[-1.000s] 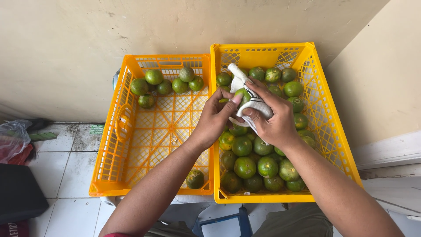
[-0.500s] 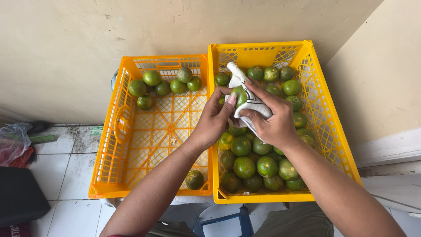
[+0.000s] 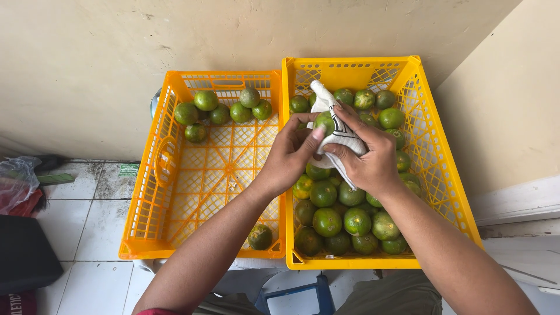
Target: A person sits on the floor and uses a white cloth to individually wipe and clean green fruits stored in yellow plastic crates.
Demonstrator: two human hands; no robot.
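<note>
View from above of 2 yellow slatted plastic crates set side by side against a pale wall, their long rims touching along the middle. The right crate (image 3: 449, 192) is crowded with green citrus fruit (image 3: 326, 221) from its near wall to its far wall, leaving almost no bare floor. The left crate (image 3: 146, 204) is mostly open mesh: 6 fruits (image 3: 206, 100) cluster along its far wall, and 1 lone fruit (image 3: 260, 237) sits in the near right corner, against the shared rim. Both hands meet above the far half of the right crate, just right of the shared rim. The right hand (image 3: 367, 157) is curled around a white cloth (image 3: 338, 131), gripping it with a green fruit (image 3: 324, 122) wrapped inside, only the fruit's top showing. The left hand (image 3: 289, 154) is bent inward, its thumb and fingertips pressed to the cloth and fruit from the left. The left forearm crosses the shared rim diagonally. A blue stool top (image 3: 291, 297) shows below the crates, a tiled floor (image 3: 81, 227) lies to the left, with a dark object (image 3: 23, 256) at the frame's left edge.
</note>
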